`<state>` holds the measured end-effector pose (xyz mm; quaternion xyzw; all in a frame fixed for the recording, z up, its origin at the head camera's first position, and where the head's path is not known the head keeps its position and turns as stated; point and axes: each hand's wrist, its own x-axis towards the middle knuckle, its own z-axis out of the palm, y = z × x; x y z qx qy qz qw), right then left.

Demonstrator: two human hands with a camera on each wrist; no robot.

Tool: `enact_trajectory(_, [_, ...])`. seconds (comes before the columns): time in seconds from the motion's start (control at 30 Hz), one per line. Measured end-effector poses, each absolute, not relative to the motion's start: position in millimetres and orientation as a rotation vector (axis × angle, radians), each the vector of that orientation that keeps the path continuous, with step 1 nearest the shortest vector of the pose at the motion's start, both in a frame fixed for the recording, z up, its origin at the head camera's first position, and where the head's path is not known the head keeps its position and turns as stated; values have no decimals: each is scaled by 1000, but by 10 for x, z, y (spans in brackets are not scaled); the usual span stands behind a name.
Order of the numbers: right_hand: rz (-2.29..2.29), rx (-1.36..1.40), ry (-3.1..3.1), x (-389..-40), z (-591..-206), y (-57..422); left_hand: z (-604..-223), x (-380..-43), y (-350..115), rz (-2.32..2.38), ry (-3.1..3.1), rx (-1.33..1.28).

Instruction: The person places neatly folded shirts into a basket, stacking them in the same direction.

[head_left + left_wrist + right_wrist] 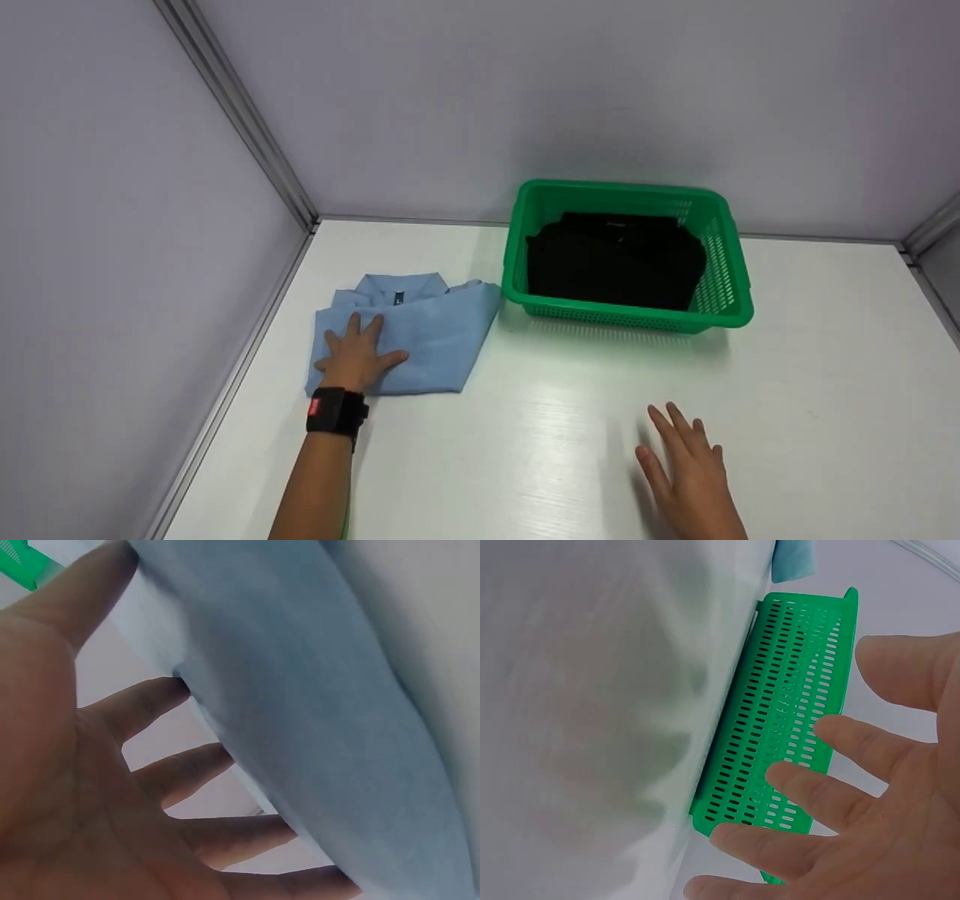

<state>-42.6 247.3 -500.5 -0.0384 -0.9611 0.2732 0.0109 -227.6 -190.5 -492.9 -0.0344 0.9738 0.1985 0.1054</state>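
A light blue collared shirt (442, 337), folded into a flat bundle, lies at the left of the table with its collar toward the back wall. Spread fingers of my left hand (352, 360) rest on its front half; the left wrist view shows the fingertips against the blue cloth (300, 690). My right hand (690, 480) is over the table at the front right, fingers apart and holding nothing. Behind it stands a green plastic basket (630, 315) with dark folded clothing (615, 262) inside. The right wrist view has the basket's slotted side (765, 720) beyond the fingers.
The white table (525, 457) meets a pale back wall (450, 112) and a left side panel (135, 262). The basket stands close to the back wall, and its left edge comes near the shirt's right corner. A black band (335, 411) is on my left wrist.
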Motion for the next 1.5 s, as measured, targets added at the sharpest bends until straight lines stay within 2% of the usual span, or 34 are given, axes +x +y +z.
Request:
enact_trajectory(0.5, [944, 20, -2988, -499, -4924, 2201, -4996, -1978, -1774, 486, 2937, -127])
enact_trajectory(1.1, [1065, 310, -2888, -463, -4813, 1572, -5090, -1277, -1424, 389, 3106, -25])
enact_trajectory(1.5, [1156, 154, -2969, -608, -4735, 1381, -5127, -878, -777, 31, 3237, -24])
